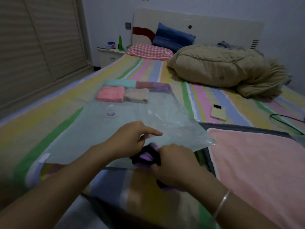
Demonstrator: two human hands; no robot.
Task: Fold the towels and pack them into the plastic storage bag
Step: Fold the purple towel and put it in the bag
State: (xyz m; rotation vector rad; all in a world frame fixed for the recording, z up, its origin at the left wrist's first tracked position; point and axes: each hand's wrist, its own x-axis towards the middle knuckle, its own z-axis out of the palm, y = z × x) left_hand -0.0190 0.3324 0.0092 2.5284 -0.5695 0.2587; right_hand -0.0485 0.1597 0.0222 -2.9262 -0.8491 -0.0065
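Right hand (175,164) grasps a blurred purple-black bundle (146,156), perhaps a towel, at six o'clock of the plastic bag (132,116); left hand (132,138), grip unclear

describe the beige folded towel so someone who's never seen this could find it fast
On the striped bed lies a flat clear plastic storage bag, with folded towels grouped at its far end. The beige towel is in the nearer row, on the right, beside the pink towel; it is the only sandy-coloured one.
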